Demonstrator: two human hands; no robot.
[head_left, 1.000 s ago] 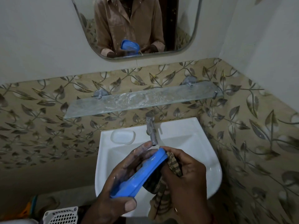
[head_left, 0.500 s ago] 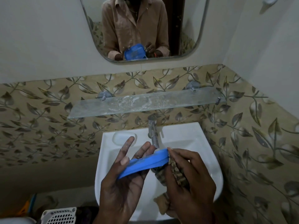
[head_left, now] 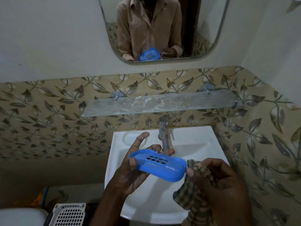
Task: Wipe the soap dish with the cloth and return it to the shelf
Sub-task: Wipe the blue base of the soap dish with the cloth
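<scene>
the lower part of the cloth is cut off by the bottom edge, and its full shape cannot be made out. the right hand is closed around the cloth, and the thumb tip is seen just at the right end of the soap dish; if it touches the dish cannot be told. much of the left hand is hidden behind the dish. one blue soap dish is seen, of smooth plastic, oval, with two rows of small drain holes. it is held above the sink by the left hand, with the thumb on the near rim and the fingers spread open behind it. the cloth is woven, with brown and dark checks. one glass shelf, cloudy and streaked, is fixed on the leaf-patterned wall tiles by two metal brackets, and nothing is seen on it. one metal tap stands behind the dish. in the mirror the dish is reflected. a white perforated basket is partly cut off at the bottom left.
</scene>
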